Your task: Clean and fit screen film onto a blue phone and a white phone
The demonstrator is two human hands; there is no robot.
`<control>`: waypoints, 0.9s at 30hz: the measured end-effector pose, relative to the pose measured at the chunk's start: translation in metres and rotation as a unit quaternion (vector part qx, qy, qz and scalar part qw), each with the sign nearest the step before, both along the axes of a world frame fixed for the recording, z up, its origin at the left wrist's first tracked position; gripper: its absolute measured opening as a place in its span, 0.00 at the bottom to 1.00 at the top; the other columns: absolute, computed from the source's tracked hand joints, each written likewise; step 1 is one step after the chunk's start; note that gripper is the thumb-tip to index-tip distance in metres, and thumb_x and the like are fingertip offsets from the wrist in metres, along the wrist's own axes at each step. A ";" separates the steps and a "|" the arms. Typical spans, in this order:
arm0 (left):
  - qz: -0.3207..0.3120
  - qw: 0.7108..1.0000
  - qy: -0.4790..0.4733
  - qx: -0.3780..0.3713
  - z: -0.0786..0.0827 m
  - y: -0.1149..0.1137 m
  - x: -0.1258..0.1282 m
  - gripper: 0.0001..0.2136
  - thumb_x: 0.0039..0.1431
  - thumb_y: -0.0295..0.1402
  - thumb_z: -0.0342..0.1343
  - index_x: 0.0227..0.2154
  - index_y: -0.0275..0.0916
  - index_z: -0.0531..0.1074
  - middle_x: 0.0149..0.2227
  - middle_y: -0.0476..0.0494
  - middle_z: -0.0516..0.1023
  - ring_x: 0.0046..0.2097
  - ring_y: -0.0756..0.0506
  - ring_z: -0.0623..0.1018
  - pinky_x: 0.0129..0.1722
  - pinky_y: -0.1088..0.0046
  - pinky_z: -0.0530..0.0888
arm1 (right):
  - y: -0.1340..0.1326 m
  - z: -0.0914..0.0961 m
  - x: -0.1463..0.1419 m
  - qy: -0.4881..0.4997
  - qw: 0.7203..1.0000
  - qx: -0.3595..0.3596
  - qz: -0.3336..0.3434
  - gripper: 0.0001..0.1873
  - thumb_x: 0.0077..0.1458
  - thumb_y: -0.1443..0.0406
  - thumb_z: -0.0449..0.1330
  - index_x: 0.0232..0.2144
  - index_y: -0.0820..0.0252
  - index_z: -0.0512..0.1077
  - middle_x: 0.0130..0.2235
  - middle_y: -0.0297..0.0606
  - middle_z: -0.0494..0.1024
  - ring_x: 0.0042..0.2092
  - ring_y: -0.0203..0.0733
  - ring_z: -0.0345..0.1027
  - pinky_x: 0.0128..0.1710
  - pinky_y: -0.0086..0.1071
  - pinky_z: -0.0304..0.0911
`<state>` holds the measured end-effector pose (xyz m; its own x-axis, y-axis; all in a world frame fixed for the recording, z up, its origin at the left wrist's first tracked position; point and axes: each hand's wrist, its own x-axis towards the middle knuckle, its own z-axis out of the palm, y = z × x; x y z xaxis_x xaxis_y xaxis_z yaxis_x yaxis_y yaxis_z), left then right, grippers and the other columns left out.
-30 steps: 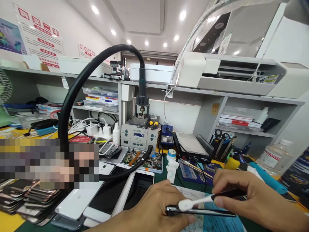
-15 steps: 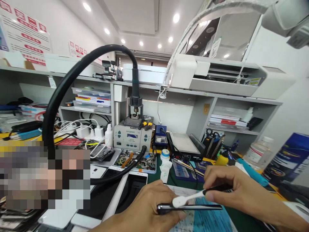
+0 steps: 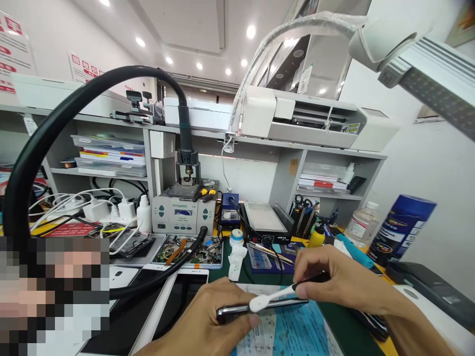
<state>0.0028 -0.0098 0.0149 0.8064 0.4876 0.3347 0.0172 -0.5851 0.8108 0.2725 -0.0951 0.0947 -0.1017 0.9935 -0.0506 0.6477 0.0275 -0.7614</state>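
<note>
My left hand is closed round a thin dark phone, held edge-on just above a blue and white sheet on the bench. My right hand pinches the black handle of a white-headed brush. The brush head rests against the phone's upper edge near my left fingertips.
A thick black hose arches from the hot-air station over white phones at the left. A parts tray, small glue bottle, heating plate, blue can, clear bottle and lamp arm stand around.
The view has swung right and up, so the bench shifts left in frame. Both hands keep their grip; the brush head has slid a little along the phone's edge toward my left hand.
</note>
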 end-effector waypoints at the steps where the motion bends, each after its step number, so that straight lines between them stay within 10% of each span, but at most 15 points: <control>1: 0.002 1.000 0.004 0.001 0.000 0.000 0.000 0.11 0.68 0.37 0.55 0.38 0.40 0.81 0.34 0.44 0.81 0.37 0.44 0.74 0.40 0.71 0.66 | 0.000 0.001 0.003 -0.001 1.000 0.000 -0.002 0.11 0.54 0.59 0.71 0.30 0.60 0.80 0.32 0.37 0.79 0.32 0.40 0.69 0.32 0.32 0.62; 11: 0.018 1.000 0.001 0.009 -0.005 0.000 0.002 0.18 0.68 0.40 0.53 0.23 0.38 0.66 0.27 0.49 0.68 0.32 0.48 0.67 0.36 0.73 0.63 | 0.003 -0.005 -0.016 0.004 1.000 0.023 0.006 0.11 0.56 0.57 0.71 0.32 0.59 0.81 0.32 0.35 0.78 0.32 0.38 0.69 0.31 0.29 0.62; 27: 0.011 1.000 0.003 0.005 0.001 -0.001 0.001 0.12 0.67 0.37 0.55 0.28 0.38 0.74 0.30 0.46 0.76 0.36 0.46 0.71 0.38 0.72 0.65 | -0.005 -0.001 -0.010 -0.026 1.000 0.018 0.002 0.10 0.56 0.57 0.70 0.31 0.57 0.81 0.33 0.35 0.78 0.34 0.41 0.71 0.32 0.30 0.64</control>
<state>0.0043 -0.0105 0.0155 0.7969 0.5022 0.3357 0.0351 -0.5933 0.8042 0.2626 -0.1000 0.0940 -0.1029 0.9945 -0.0199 0.6861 0.0565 -0.7254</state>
